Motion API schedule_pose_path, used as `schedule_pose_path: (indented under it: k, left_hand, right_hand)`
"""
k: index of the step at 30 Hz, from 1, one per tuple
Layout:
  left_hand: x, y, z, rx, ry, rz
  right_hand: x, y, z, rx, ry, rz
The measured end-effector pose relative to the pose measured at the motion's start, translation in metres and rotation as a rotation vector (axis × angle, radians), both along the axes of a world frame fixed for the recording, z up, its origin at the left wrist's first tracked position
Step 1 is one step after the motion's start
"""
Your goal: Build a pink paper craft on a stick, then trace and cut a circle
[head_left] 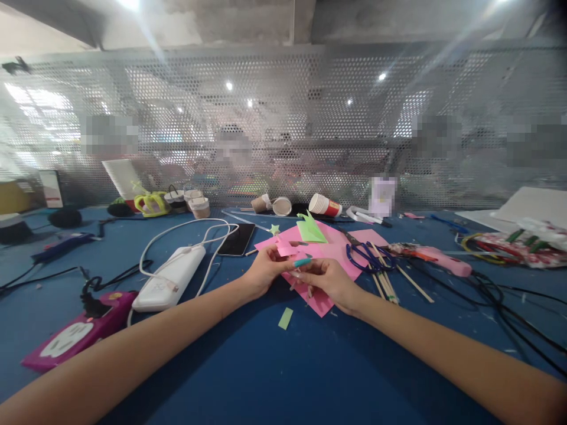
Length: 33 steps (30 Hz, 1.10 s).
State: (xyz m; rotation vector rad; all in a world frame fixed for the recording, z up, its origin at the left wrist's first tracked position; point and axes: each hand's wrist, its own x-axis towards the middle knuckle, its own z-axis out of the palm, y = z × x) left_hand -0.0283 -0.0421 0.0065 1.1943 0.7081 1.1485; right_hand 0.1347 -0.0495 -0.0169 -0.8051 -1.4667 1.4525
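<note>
A small folded piece of pink paper (287, 248) is held between my hands above the middle of the table. My left hand (264, 274) is closed on it, thumb on the near side; that thumb has a long teal nail. The fingers of my right hand (331, 280) are pinched together at the paper's lower edge, against the left thumb tip. Beneath lie larger pink sheets (321, 304), with a folded light-green paper (312, 229) on top. A small green paper star (274, 229) shows just behind my left hand. A green paper strip (286, 319) lies nearer me.
Right of the sheets are dark-blue-handled scissors (370, 257), wooden sticks (385, 283) and a pink glue gun (443, 260) with cables. On the left lie a phone (237, 239), a white power bank (170, 277) and a purple power strip (80, 330). Paper cups (325, 205) stand along the mesh partition (283, 118).
</note>
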Motion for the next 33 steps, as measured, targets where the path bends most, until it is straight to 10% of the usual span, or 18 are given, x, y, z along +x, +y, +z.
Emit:
schedule_pose_path:
  k: [33]
  left_hand:
    - [-0.0017, 0.0087, -0.0059, -0.057, -0.141, -0.002]
  right_hand:
    - [0.002, 0.0018, 0.0024, -0.037, 0.127, -0.044]
